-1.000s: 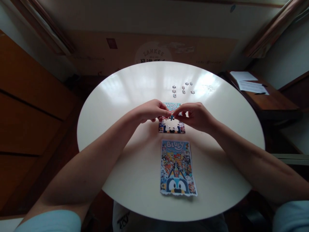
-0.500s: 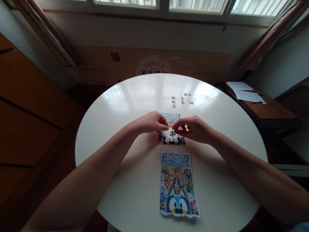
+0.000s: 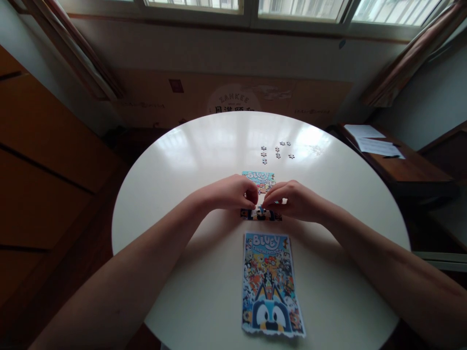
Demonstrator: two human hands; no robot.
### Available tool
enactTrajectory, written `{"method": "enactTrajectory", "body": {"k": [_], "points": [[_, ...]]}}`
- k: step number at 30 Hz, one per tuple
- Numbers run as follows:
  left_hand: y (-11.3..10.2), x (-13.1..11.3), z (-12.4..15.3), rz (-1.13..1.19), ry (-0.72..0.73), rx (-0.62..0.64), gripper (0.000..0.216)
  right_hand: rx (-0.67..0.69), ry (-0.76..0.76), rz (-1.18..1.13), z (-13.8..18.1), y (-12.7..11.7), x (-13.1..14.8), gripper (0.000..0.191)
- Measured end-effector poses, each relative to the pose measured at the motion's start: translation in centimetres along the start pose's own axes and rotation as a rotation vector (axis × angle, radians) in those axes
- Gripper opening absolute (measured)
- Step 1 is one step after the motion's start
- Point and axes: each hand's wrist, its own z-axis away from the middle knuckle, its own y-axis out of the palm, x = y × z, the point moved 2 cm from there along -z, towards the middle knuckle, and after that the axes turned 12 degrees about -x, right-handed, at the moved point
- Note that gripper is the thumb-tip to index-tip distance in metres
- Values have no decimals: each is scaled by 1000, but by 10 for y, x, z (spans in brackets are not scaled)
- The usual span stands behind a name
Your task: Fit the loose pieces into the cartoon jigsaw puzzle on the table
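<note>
A small, partly built colourful jigsaw [image 3: 260,179] lies at the middle of the round white table [image 3: 204,160]. My left hand [image 3: 229,192] and my right hand [image 3: 294,200] meet over it, fingertips pinched together on a small blue puzzle piece [image 3: 260,208] low over the puzzle's lower part. Both hands cover much of the puzzle. A printed reference picture [image 3: 271,283] with a blue cartoon dog lies nearer to me, below the hands.
Several loose puzzle pieces [image 3: 276,150] lie on the table's far side. A wooden side table with papers [image 3: 372,138] stands at the right. A cardboard box [image 3: 233,97] leans against the wall under the window. Wooden panelling runs along the left.
The view tilted up, then steadied. Both hands have lowered with the blue piece, from above the puzzle's centre down onto its lower part.
</note>
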Motion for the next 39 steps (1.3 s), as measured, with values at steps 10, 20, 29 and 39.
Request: {"method": "enactTrajectory", "body": {"k": [10, 20, 29, 39], "points": [[5, 3, -2, 10, -19, 8, 11, 50, -74, 96, 1, 3, 1, 20], [5, 3, -2, 6, -40, 10, 10, 76, -111, 247, 3, 4, 9, 30], [6, 4, -3, -5, -54, 1, 9, 122, 4, 349, 3, 1, 20, 38], [5, 0, -2, -21, -86, 11, 9, 100, 17, 129, 8, -17, 13, 43]]}}
